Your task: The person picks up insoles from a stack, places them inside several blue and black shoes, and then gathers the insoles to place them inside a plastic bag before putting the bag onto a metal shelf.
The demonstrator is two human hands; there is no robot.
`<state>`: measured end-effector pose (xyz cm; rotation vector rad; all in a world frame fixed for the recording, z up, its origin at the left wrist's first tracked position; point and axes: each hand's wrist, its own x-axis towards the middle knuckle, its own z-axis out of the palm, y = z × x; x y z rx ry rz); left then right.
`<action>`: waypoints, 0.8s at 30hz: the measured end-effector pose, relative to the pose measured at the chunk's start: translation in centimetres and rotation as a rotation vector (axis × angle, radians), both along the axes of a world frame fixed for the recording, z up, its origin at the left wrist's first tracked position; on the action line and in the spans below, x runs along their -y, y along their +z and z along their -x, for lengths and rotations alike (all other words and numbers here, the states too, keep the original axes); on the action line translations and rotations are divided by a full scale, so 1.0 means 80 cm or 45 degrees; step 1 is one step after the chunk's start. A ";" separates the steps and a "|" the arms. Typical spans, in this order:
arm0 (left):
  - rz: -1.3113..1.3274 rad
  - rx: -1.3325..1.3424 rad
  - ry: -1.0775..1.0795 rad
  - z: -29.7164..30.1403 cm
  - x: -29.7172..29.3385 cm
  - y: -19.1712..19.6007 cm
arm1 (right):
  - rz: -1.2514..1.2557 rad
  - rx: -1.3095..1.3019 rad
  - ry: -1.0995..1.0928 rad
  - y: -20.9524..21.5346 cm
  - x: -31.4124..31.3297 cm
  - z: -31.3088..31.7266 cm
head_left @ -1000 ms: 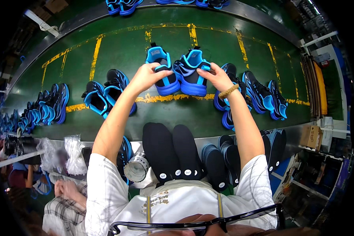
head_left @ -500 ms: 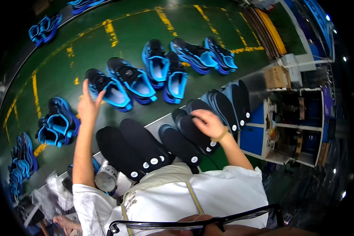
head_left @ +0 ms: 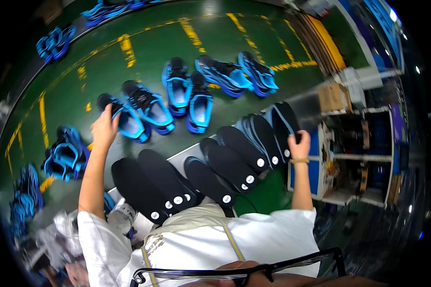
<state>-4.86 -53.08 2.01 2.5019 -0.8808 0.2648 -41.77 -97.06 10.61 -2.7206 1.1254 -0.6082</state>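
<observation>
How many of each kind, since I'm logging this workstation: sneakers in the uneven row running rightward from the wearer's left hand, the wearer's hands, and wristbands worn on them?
Sneakers: 6
Hands: 2, the left hand and right hand
Wristband: 1
Total: 9

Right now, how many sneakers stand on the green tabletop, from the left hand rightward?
6: the first sneaker at the left hand, the second sneaker right beside it, then the third sneaker and fourth sneaker together, and the fifth sneaker and sixth sneaker farthest right. None looks hidden.
</observation>
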 end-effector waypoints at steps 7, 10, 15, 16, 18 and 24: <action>0.317 -0.603 0.411 -0.007 0.017 0.032 | -0.051 0.257 1.134 0.080 -0.206 -0.233; 0.420 -0.658 0.477 0.002 0.006 0.033 | -0.060 0.149 1.490 0.033 -0.310 -0.299; 0.634 -0.611 0.532 0.020 -0.007 0.034 | 0.131 -0.214 1.504 -0.030 -0.371 -0.356; 0.641 -0.617 0.543 0.018 -0.008 0.031 | 0.108 -0.313 1.509 -0.041 -0.375 -0.362; 0.718 -0.712 0.572 0.010 -0.013 0.025 | 0.121 -0.304 1.538 -0.055 -0.379 -0.363; 0.824 -0.937 0.404 0.002 -0.030 0.012 | 0.056 -0.301 1.684 -0.043 -0.363 -0.373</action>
